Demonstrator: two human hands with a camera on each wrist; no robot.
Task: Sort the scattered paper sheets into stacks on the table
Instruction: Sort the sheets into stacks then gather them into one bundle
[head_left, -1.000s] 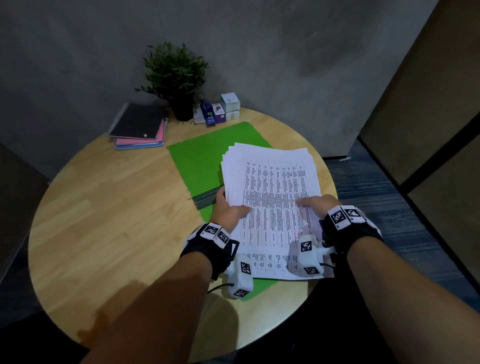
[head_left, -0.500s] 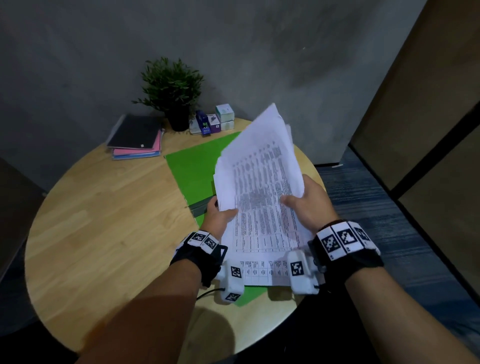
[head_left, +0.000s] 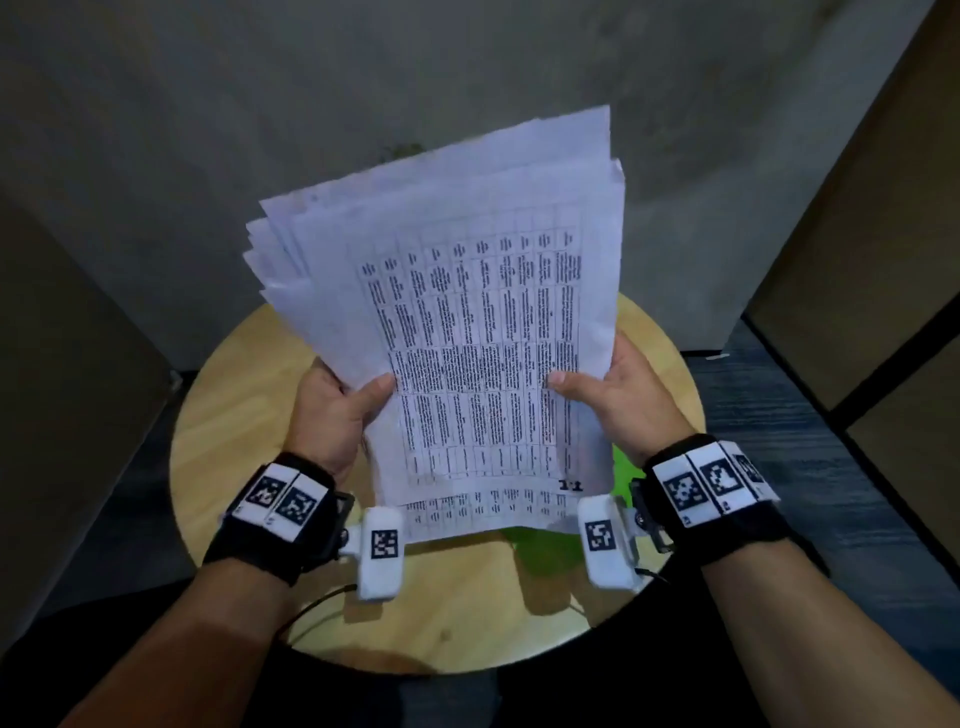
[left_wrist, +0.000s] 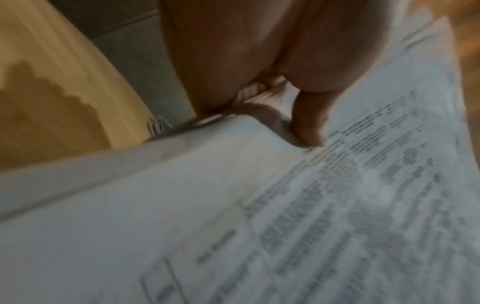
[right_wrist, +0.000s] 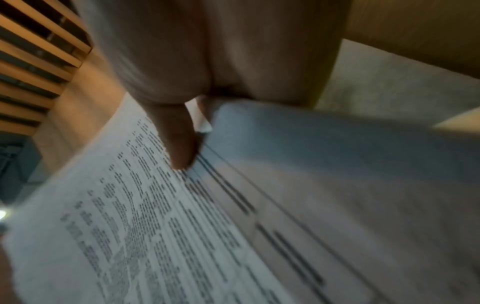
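Note:
A thick bundle of white printed sheets (head_left: 467, 322) with table text stands nearly upright above the round wooden table (head_left: 244, 410). Its top edges are fanned and uneven. My left hand (head_left: 343, 400) grips the bundle's left edge, thumb on the front page. My right hand (head_left: 613, 389) grips the right edge the same way. In the left wrist view my thumb (left_wrist: 309, 123) presses on the sheets (left_wrist: 285, 216). The right wrist view shows my thumb (right_wrist: 179, 144) on the printed page (right_wrist: 182, 226). The fingers behind the paper are hidden.
A green folder (head_left: 621, 467) lies on the table under the raised sheets, mostly hidden. The grey wall (head_left: 260, 104) stands behind the table, brown panels (head_left: 857, 260) to the right. Dark carpet (head_left: 769, 405) surrounds the table. The paper hides the table's far side.
The bundle lay flat on the green folder a second ago. Both hands have lifted it off the table and tilted it upright, closer to the camera.

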